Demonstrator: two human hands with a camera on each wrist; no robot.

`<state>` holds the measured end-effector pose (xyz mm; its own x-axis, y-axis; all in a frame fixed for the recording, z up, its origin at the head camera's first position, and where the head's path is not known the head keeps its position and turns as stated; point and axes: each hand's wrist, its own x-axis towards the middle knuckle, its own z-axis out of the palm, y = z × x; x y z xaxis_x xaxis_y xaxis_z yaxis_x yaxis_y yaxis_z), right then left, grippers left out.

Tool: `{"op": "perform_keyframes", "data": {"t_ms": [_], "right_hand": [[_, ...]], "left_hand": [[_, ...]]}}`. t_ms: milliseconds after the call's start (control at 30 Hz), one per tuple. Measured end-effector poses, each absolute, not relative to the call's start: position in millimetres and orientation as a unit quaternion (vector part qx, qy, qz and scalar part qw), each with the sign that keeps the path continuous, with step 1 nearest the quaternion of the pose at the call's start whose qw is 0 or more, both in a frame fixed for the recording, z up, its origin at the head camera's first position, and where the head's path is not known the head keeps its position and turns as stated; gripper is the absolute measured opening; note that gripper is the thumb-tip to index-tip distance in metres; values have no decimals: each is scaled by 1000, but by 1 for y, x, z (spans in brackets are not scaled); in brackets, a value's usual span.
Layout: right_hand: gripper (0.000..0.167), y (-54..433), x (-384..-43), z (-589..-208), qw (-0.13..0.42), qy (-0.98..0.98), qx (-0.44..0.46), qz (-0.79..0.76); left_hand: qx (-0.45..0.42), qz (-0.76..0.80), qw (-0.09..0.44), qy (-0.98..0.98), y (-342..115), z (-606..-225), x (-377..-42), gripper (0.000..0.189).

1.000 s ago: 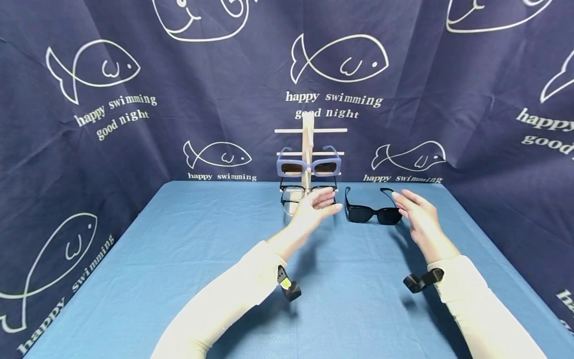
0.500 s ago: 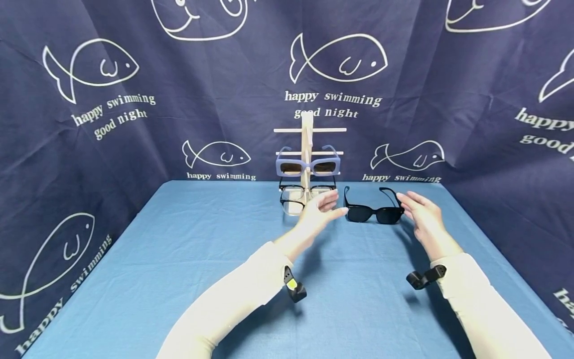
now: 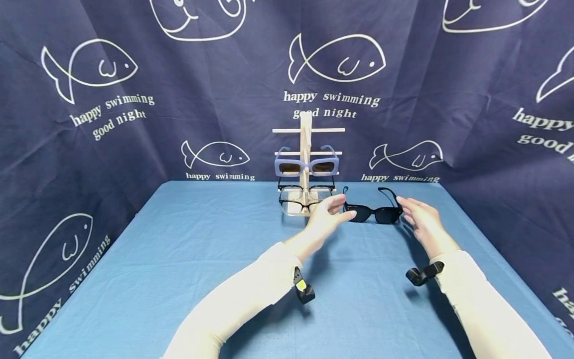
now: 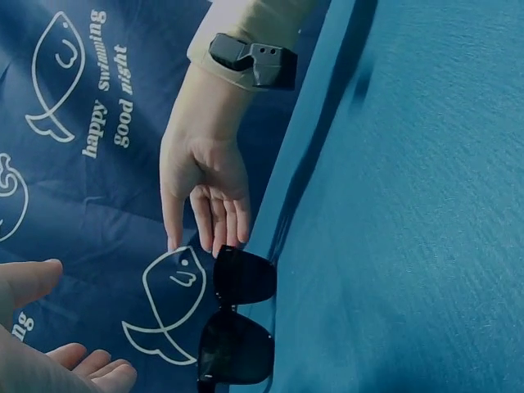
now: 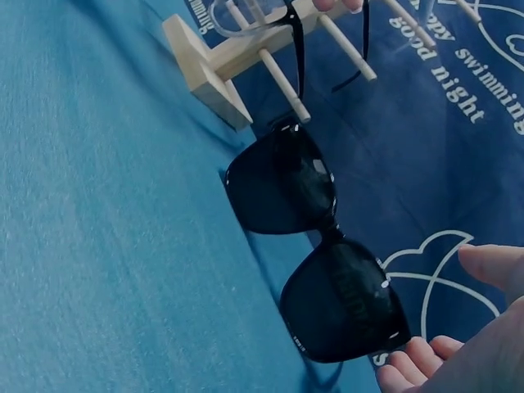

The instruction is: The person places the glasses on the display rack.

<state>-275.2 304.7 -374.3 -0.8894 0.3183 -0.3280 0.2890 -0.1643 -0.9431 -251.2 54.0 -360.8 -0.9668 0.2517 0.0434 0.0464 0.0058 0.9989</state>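
Black sunglasses [image 3: 386, 215] stand on the blue table, temples raised behind the dark lenses. My left hand [image 3: 326, 219] is at their left side, thumb and fingers spread apart, its thumb tip overlapping the left lens in the head view. At the other side, my right hand [image 3: 423, 224] has its fingertips at the right hinge corner; whether they touch cannot be told. The right wrist view shows the sunglasses [image 5: 282, 184] between the display stand and my right hand's fingers [image 5: 422, 356]. Neither hand grips anything.
A wooden display stand [image 3: 306, 134] with crossbars rises at the back middle. Blue-framed sunglasses [image 3: 322, 168] hang on it, above two pairs of black-rimmed eyeglasses [image 3: 291, 201]. Behind is a dark blue fish-print curtain [image 3: 215, 99]. Both wrists wear black cameras [image 3: 421, 275].
My left hand has moved right, from in front of the stand to the sunglasses' left side. My right hand has shifted only slightly, staying by the right corner. The sunglasses look unmoved.
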Motion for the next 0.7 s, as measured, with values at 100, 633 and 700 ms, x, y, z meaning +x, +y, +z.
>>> {"op": "perform_keyframes", "data": {"t_ms": [100, 633, 700], "right_hand": [[88, 307, -277, -378, 0, -644, -238, 727], [79, 311, -282, -384, -3, -658, -261, 706], [76, 312, -281, -385, -4, -665, -267, 697]], "left_hand": [[101, 695, 73, 708, 57, -364, -252, 53], [80, 686, 54, 722, 72, -373, -259, 55], [79, 687, 56, 720, 74, -373, -260, 56]]}}
